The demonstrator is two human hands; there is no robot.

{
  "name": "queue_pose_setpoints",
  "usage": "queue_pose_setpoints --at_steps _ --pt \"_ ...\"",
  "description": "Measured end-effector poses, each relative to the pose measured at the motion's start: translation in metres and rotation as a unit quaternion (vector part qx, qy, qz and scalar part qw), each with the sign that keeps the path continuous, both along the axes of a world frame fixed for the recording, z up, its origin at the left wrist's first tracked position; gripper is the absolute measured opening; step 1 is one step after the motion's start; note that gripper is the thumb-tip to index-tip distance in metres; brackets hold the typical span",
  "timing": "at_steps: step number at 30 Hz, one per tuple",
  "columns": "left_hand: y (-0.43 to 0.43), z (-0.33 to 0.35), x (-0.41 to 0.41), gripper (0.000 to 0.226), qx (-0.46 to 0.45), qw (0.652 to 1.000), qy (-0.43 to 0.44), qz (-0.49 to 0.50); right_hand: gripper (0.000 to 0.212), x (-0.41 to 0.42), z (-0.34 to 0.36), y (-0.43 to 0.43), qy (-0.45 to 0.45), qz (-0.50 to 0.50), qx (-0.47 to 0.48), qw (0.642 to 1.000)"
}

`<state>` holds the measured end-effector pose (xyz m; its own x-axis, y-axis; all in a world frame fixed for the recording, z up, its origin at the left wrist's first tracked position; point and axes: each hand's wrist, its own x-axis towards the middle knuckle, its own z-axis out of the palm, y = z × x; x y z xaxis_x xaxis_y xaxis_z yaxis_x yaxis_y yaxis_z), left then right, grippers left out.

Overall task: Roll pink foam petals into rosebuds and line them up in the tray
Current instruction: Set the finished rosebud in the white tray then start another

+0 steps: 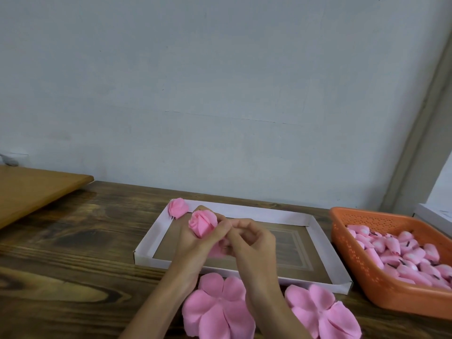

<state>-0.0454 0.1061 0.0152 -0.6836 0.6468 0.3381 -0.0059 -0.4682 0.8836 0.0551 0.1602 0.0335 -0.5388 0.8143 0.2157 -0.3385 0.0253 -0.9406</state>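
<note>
My left hand point(195, 243) holds a pink foam rosebud point(202, 222) above the shallow white cardboard tray point(244, 211). My right hand point(252, 241) pinches the bud's lower end beside the left fingers. One finished rosebud point(178, 207) lies in the tray's far left corner. Two flat pink petal sheets lie on the table in front of the tray, one point(217, 309) under my wrists and another point(322, 311) to its right.
An orange perforated basket point(352, 245) full of several pink foam pieces point(403, 255) stands right of the tray. A lighter wooden board point(36, 187) lies at the far left on the dark wooden table point(73, 253). A pale wall rises behind.
</note>
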Motion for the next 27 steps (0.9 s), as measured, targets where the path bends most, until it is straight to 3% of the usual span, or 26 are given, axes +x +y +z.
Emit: queue_pose_setpoints --at_steps 6,9,14,19,27 --pt "0.0 -0.001 0.005 0.016 0.003 0.999 0.038 0.018 0.012 0.001 -0.004 0.002 -0.043 -0.043 0.071 0.996" --pt "0.0 -0.004 0.003 0.033 -0.008 0.999 0.032 0.031 0.014 0.001 -0.006 0.003 -0.079 -0.077 0.133 0.985" --pt "0.002 -0.009 -0.003 0.06 -0.03 0.999 0.039 0.021 0.02 0.002 -0.004 0.001 -0.075 -0.063 0.14 0.985" --pt "0.003 -0.009 -0.004 0.072 -0.039 0.999 -0.003 -0.024 0.015 -0.001 -0.004 0.002 -0.061 -0.036 0.155 0.985" --pt "0.0 -0.005 -0.001 0.087 0.004 1.0 0.016 0.011 0.014 -0.004 -0.006 -0.005 -0.047 -0.012 0.183 0.982"
